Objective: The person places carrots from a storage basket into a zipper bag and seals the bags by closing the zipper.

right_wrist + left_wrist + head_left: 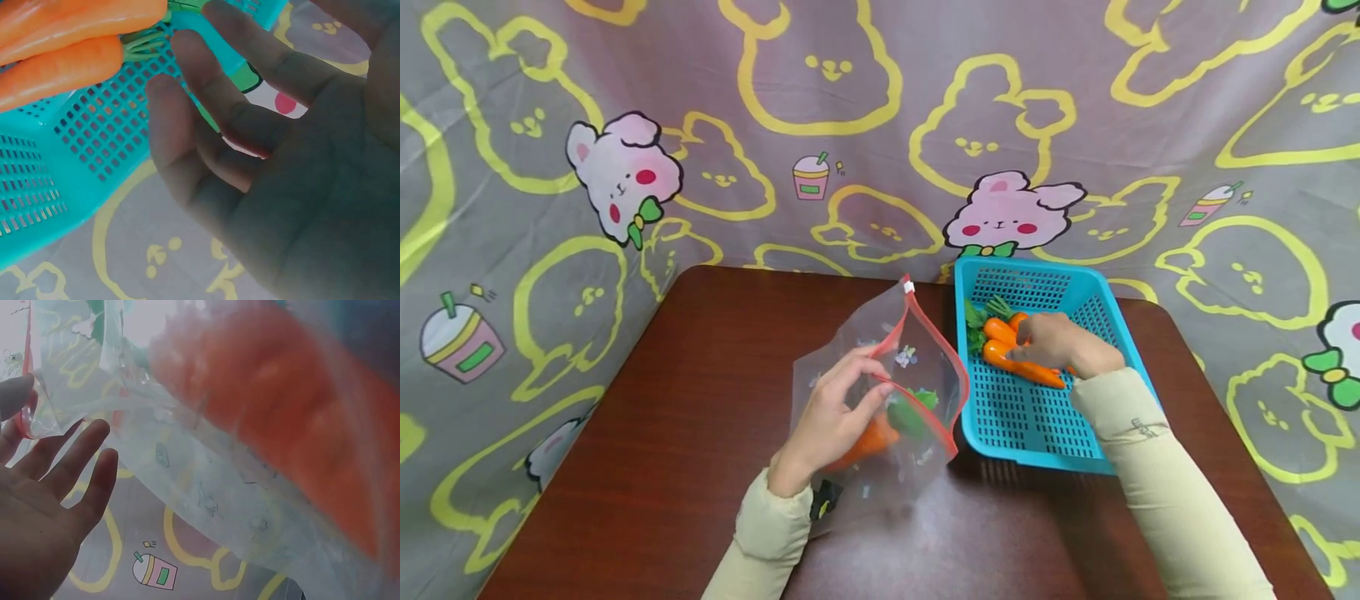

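Note:
My left hand (878,377) pinches the near side of a clear zip bag (925,367) with a red rim, holding its mouth open toward the basket. An orange toy carrot (868,442) with a green top lies inside the bag. The left wrist view shows the bag (206,481) and the blurred carrot (281,412) beside my hand (56,506). My right hand (1026,346) rests over several toy carrots (1000,333) in a blue plastic basket (1037,417). In the right wrist view its fingers (206,94) are loose beside the carrots (62,69), gripping nothing.
Bag and basket sit on a dark brown table (700,400) with rounded corners. A grey curtain (850,125) printed with yellow bunny outlines hangs close behind and around the table. The basket stands at the back right, touching the curtain.

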Demonstrator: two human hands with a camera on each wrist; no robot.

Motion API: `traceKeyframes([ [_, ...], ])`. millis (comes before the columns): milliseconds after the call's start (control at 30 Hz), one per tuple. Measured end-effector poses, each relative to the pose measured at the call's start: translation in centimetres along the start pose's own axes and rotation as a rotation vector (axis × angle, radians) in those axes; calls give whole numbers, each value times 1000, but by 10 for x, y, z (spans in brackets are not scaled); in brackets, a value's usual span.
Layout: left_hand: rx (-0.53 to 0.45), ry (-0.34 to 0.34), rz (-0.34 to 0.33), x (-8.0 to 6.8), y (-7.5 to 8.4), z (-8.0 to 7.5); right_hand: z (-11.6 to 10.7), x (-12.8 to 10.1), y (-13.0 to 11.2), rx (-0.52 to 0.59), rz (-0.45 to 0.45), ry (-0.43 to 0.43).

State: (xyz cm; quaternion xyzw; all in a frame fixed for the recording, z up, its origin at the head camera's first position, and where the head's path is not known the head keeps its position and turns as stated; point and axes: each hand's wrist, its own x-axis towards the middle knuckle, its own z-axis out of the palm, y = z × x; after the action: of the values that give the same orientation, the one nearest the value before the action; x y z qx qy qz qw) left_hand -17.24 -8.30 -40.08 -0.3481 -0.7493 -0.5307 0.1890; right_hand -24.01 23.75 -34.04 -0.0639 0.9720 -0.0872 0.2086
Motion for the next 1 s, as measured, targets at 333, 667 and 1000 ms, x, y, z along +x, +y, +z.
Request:
traceKeyframes([
  [333,7,-51,-27,-1,3,10,7,8,-1,15,-37,72],
  [667,-17,-203,-103,-3,5,18,23,24,5,34,-25,108],
  [1000,9,-287,-151,-6,1,23,31,33,5,34,-38,99],
])
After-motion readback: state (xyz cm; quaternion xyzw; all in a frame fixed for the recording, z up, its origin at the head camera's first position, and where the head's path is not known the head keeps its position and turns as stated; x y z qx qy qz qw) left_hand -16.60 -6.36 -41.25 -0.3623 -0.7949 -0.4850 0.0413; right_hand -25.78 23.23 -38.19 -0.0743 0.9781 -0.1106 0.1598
